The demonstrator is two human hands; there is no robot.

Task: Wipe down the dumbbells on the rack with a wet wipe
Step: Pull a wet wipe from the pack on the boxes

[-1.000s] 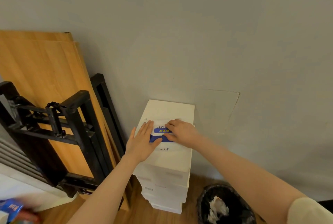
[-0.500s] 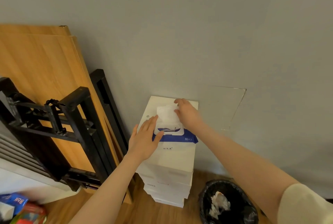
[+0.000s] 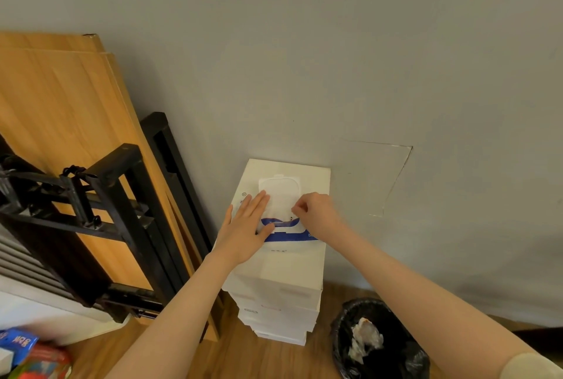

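The wet-wipe pack [image 3: 286, 226] lay on top of a stack of white boxes [image 3: 277, 302] set against the grey wall [image 3: 335, 43], its flip lid [image 3: 279, 188] folded back and open toward the wall. The left hand [image 3: 245, 228] rested flat on the pack's left side, fingers straight and together, thumb spread toward the blue band across the wrapper, pressing the pack down. The right hand [image 3: 316, 214] hovered at the dispensing opening with its fingers curled inward and the fingertips drawn together in a pinch at the edge of the opening; whether a wipe was actually caught between them could not be made out. No dumbbells or rack appeared in the view.

The stack of boxes stood on a wooden floor [image 3: 219, 357]. Just to its right sat a bin lined with a black bag [image 3: 380, 345], with crumpled white waste inside. To the left, wooden boards [image 3: 61, 104] leaned against the wall, with a black metal frame [image 3: 115, 211] propped in front of them. Coloured packaging [image 3: 27, 354], blue and red, lay at the lower left corner.
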